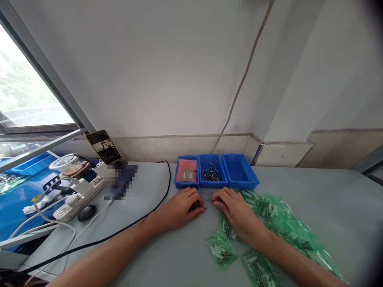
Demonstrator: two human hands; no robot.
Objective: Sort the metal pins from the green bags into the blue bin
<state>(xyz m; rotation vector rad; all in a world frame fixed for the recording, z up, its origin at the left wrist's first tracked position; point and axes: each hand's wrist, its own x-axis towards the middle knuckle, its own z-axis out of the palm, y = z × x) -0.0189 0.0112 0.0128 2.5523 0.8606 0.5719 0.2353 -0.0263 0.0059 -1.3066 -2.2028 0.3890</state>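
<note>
My left hand (183,208) rests on the table with its fingers curled round several small dark metal screws, whose ends show by the thumb. Across from it, my right hand (236,211) pinches a thin screw (210,201) between thumb and forefinger, its tip pointing left. Just beyond both hands stands a blue bin of loose screws (211,174). To its left, another blue bin holds a pink sheet (186,170) with a small clear packet on it. A third blue bin (239,169) adjoins on the right. Green plastic bags (222,250) with white plugs and metal pieces lie around my right forearm.
A black cable (131,220) runs over the table beneath my left forearm. At left are a power strip (79,198), a black mouse (86,213) and a propped phone (103,146). More green bags (295,227) stretch along the right side. The wall stands behind the bins.
</note>
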